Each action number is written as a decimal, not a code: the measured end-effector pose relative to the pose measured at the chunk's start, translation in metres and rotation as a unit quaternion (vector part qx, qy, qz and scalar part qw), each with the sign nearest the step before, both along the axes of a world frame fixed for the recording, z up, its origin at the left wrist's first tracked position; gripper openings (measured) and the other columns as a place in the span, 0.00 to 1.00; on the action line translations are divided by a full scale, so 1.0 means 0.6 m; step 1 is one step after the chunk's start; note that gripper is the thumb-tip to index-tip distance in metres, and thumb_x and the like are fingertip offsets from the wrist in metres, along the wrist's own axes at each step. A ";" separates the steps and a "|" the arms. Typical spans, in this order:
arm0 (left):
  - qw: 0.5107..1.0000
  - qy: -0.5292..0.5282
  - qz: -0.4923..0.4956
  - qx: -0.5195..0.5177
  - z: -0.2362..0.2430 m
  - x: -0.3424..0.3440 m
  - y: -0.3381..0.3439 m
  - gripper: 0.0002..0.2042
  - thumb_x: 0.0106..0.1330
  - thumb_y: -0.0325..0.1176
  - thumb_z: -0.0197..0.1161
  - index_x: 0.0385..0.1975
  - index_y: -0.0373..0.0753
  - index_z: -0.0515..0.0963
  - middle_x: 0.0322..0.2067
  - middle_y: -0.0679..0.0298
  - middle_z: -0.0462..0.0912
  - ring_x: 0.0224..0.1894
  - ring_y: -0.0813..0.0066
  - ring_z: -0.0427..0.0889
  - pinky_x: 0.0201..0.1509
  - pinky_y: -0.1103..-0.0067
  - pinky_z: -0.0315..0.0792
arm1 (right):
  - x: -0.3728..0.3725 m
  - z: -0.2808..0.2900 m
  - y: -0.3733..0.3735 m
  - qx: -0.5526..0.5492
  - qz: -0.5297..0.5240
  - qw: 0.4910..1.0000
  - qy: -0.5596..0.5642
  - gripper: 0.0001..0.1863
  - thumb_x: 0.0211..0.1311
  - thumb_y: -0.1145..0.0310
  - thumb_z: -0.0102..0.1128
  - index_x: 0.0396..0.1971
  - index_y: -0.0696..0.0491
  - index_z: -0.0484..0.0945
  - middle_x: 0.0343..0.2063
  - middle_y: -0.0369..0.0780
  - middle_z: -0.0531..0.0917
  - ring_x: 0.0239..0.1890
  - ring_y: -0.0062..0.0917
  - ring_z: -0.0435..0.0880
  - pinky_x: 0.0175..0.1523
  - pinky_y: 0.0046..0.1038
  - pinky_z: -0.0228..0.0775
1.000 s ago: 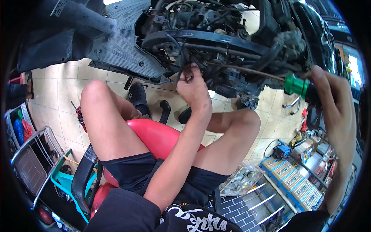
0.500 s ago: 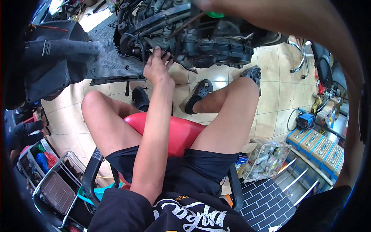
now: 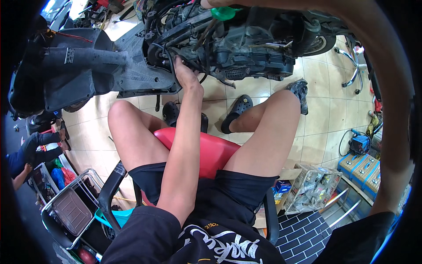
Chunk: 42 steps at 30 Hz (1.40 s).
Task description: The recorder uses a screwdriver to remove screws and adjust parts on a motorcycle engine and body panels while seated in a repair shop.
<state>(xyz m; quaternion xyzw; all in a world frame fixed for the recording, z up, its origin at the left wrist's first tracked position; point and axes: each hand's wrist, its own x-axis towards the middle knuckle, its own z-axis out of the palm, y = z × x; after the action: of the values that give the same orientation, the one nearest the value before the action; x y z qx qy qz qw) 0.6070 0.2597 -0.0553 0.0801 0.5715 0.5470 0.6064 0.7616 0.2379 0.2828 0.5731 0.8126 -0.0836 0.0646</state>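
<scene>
My left hand (image 3: 187, 75) reaches in beside the black cables (image 3: 169, 55) on the underside of a partly stripped scooter engine (image 3: 248, 55), its fingers mostly hidden behind them. A grey ribbed footboard (image 3: 134, 66) lies just left of that hand. At the top edge, my right hand (image 3: 209, 3) is on the green handle (image 3: 223, 13) of a screwdriver, whose thin shaft (image 3: 202, 37) angles down-left among the engine parts.
A red seat (image 3: 211, 158) is between my legs. Another person (image 3: 33, 154) is at the left, near a metal chair (image 3: 70, 207). A wheeled stool base (image 3: 351, 79), a blue machine (image 3: 359, 143) and a crate of parts (image 3: 307, 189) stand on the right.
The view has swung since a second ago. My right arm and the screwdriver now angle from the top edge, rather than the right. My left hand's fingers have sunk deeper behind the cables.
</scene>
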 end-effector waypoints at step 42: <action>0.994 -0.106 0.008 0.008 0.030 -0.003 -0.008 0.18 0.70 0.51 0.58 0.52 0.48 0.76 0.40 0.70 0.81 0.38 0.75 0.80 0.46 0.76 0.70 | -0.103 0.031 0.033 -0.056 -0.043 0.994 -0.087 0.24 0.64 0.56 0.65 0.52 0.57 0.71 0.20 0.35 0.75 0.22 0.22 0.72 0.31 0.28 0.66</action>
<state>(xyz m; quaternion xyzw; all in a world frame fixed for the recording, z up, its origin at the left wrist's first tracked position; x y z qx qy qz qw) 0.6051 0.2548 -0.0374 0.0219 0.5000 0.5619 0.6586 0.6998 0.2578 0.3014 0.6079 0.7727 -0.0819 0.1635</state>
